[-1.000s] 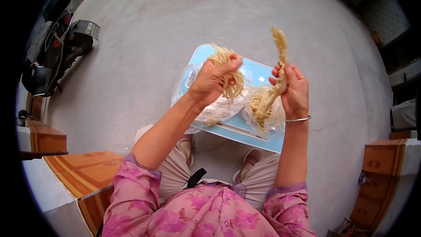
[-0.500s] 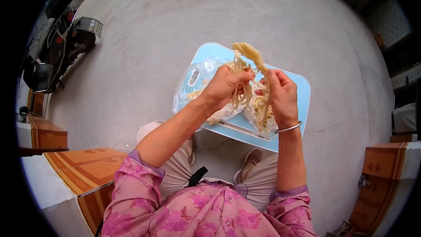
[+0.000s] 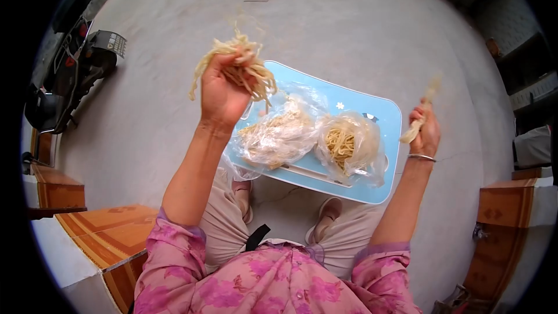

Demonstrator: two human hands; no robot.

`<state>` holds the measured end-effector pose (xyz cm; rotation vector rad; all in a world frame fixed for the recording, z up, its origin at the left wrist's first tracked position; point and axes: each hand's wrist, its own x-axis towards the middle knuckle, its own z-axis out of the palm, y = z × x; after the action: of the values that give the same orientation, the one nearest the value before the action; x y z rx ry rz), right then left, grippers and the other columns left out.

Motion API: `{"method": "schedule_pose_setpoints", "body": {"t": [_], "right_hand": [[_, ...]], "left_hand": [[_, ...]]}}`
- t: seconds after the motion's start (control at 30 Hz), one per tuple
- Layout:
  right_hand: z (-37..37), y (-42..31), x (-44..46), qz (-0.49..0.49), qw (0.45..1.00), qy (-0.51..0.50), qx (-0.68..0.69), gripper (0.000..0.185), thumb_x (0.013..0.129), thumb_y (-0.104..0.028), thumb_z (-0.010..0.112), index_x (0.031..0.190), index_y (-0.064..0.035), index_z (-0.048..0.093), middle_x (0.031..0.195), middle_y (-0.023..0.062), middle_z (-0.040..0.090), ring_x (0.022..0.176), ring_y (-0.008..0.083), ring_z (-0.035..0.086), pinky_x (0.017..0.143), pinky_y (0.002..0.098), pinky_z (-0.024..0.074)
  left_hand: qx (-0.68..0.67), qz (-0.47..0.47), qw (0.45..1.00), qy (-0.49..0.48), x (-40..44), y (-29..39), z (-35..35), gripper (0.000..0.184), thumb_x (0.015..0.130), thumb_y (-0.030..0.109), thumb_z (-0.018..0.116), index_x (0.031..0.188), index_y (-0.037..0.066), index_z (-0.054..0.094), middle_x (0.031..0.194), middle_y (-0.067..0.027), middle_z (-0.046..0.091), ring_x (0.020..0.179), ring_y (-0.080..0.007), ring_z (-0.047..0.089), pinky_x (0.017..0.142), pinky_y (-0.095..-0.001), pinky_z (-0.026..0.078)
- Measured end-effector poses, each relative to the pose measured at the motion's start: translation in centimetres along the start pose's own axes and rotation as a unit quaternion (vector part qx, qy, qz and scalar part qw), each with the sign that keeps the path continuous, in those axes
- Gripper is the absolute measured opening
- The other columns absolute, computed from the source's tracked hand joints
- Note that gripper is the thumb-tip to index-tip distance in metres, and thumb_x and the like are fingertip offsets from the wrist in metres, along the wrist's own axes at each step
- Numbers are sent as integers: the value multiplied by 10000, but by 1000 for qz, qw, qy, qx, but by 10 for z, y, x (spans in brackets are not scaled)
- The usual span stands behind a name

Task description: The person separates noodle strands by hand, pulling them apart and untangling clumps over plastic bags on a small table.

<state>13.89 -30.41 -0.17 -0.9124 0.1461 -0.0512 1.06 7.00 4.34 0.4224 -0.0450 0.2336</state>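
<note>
My left hand is raised over the table's left side, closed around a bunch of pale noodles whose loose ends stick out on both sides. Off the table's right edge, my right hand grips a smaller clump of noodles; its upper end is blurred by motion. Between them on the light blue table lie two clear plastic bags. The left bag is spread out with pale noodles inside. The right bag is gathered round a nest of noodles.
The small table stands on a grey concrete floor, just ahead of my knees. A parked scooter is at the far left. Brown tiled blocks flank me on the left, with another tiled block on the right.
My hands were close together over the table with noodles between them. They have moved far apart, left hand up and left, right hand to the right, each with noodles. Both bags are now uncovered.
</note>
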Motion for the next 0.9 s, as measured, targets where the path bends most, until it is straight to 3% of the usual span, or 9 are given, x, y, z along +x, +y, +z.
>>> {"method": "schedule_pose_setpoints", "body": {"t": [0.03,0.07,0.13,0.23,0.37,0.57,0.67,0.77,0.9], "right_hand": [[19,6,-11,77,994,-49,51,279,962,-163,523,1075,90,496,754,42,473,623,93,431,531,198,419],[38,12,-24,156,977,-98,103,294,963,-170,525,1082,98,494,758,39,473,637,91,435,541,196,426],[73,25,-47,226,954,-163,113,276,956,-169,542,1067,83,521,781,42,495,673,90,461,557,193,437],[97,45,-73,180,964,-193,-42,247,942,-170,568,1055,50,568,843,44,544,726,89,512,578,200,458],[98,48,-85,197,953,-211,-89,277,947,-193,558,1078,50,584,857,26,583,740,79,554,600,207,507],[90,39,-79,204,952,-205,-97,321,967,-231,518,1102,55,576,822,6,576,679,68,531,587,192,474],[84,18,-74,142,953,-219,-153,282,854,-235,698,932,5,573,763,-12,506,620,57,453,565,196,412],[79,0,-81,5,869,-217,-444,403,704,-258,834,843,-34,529,735,-12,475,606,64,415,550,218,396],[66,-10,-91,17,742,-281,-609,520,600,-268,890,853,-44,495,699,3,436,609,86,406,544,234,396]], "left_hand": [[64,-2,994,86,-4,-9,10,93,847,112,501,903,49,543,827,-46,548,781,-151,501,674,-274,411],[73,-21,996,36,-3,-17,3,106,850,106,509,918,49,568,888,-69,586,801,-163,525,691,-286,424],[90,-64,993,52,-7,-36,14,82,839,90,543,899,50,582,849,-43,591,742,-137,528,661,-271,429],[235,-138,962,22,-14,-51,16,52,813,68,601,861,58,582,852,-19,601,657,-68,489,565,-216,394],[426,-200,882,-32,-12,-62,4,59,784,39,580,837,61,565,765,17,550,607,-33,426,494,-206,323],[560,-194,802,-73,-16,-66,3,65,804,60,597,843,51,547,758,42,515,644,-28,446,539,-211,359],[587,-224,772,-97,-16,-64,4,90,824,91,603,871,33,551,762,41,515,662,-32,456,564,-218,381],[648,-252,710,-110,-17,-59,16,122,838,107,615,896,15,559,763,37,524,676,-41,465,579,-223,389],[667,-256,688,-126,-18,-56,29,139,846,117,627,904,9,563,752,34,526,676,-49,472,590,-223,396]]}}
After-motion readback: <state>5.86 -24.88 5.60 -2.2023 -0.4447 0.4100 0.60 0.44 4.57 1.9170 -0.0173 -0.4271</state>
